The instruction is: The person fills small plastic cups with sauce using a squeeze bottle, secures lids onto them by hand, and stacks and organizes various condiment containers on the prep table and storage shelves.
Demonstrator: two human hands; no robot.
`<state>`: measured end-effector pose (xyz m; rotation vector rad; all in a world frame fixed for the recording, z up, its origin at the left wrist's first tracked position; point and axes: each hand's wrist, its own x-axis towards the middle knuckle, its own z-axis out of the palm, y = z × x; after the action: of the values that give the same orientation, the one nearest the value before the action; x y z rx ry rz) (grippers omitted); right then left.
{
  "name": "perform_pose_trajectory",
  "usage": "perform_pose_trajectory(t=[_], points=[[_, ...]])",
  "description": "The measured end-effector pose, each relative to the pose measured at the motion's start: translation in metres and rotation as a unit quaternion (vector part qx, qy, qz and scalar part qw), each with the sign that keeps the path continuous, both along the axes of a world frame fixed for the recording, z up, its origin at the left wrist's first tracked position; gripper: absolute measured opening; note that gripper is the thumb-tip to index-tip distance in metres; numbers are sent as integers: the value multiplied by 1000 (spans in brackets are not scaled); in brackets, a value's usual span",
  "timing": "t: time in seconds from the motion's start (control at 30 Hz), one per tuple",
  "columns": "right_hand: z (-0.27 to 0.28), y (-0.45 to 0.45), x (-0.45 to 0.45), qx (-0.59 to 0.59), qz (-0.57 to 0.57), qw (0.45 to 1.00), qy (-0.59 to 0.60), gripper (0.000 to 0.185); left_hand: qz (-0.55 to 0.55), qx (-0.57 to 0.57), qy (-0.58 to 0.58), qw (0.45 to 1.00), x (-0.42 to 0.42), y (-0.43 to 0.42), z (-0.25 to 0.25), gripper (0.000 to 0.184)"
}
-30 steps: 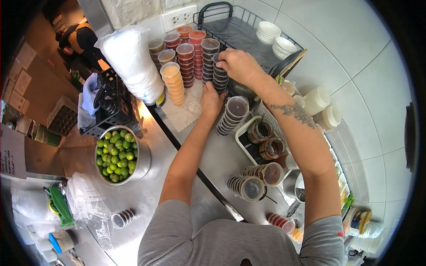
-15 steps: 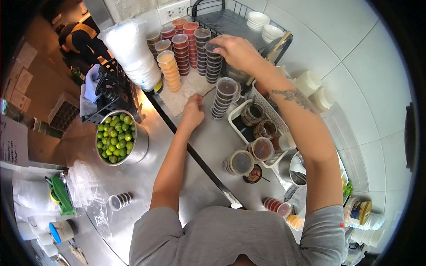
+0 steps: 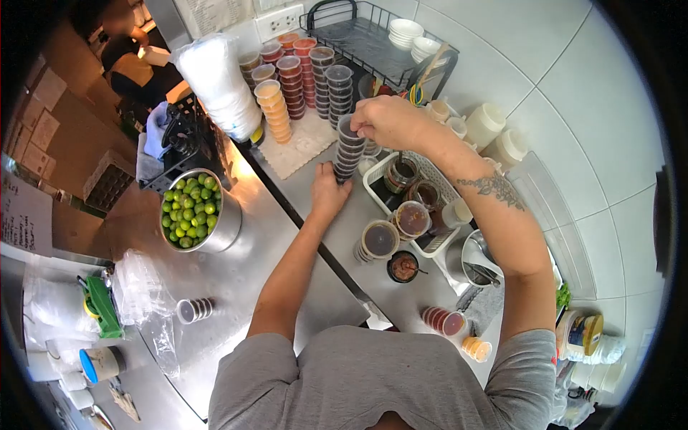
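Observation:
A tall stack of lidded dark sauce cups (image 3: 349, 152) stands upright between my hands, tilted slightly. My right hand (image 3: 390, 122) is closed on the top cup, fingers at its rim. Down at the base, my left hand (image 3: 332, 192) has its fingers curled against the lowest cups. Behind this stack, another stack of dark sauce cups (image 3: 339, 93) stands on a white cloth (image 3: 301, 154). Beside it are stacks of red sauce cups (image 3: 292, 86) and a stack of orange sauce cups (image 3: 274, 115). Part of the held stack's top is hidden by my right fingers.
A white basket (image 3: 448, 190) with jars stands right of the stack. Nearer are more dark cups (image 3: 380, 240) and a small open jar (image 3: 403, 267). A metal pot of limes (image 3: 226, 226) is at left; a black wire rack (image 3: 344, 32) is behind. Another person (image 3: 136, 68) is at far left.
My right hand has come down and nearer, from the rear dark stack to the top of the nearer one. My left hand has moved right to that stack's base.

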<state>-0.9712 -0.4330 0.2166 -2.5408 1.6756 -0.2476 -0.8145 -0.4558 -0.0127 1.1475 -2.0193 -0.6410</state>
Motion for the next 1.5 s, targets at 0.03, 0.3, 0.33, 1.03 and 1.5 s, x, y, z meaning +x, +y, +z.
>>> perform_pose_trajectory(t=[0.03, 0.3, 0.33, 1.03, 1.5], points=[[-1, -3, 1, -28, 11, 999, -16, 12, 8, -10, 4, 1000, 2, -4, 3, 49], [-1, -70, 21, -144, 16, 989, -31, 21, 192, -53, 0, 980, -15, -69, 16, 48], [-2, -82, 23, -140, 9, 990, -21, 22, 204, -43, 5, 978, -20, -81, 11, 48], [-44, -147, 21, -158, -23, 987, -15, 23, 306, 68, -78, 946, -52, -135, 3, 50], [18, -72, 17, -79, 8, 991, -108, 20, 136, 25, -85, 987, 8, -86, 19, 26]])
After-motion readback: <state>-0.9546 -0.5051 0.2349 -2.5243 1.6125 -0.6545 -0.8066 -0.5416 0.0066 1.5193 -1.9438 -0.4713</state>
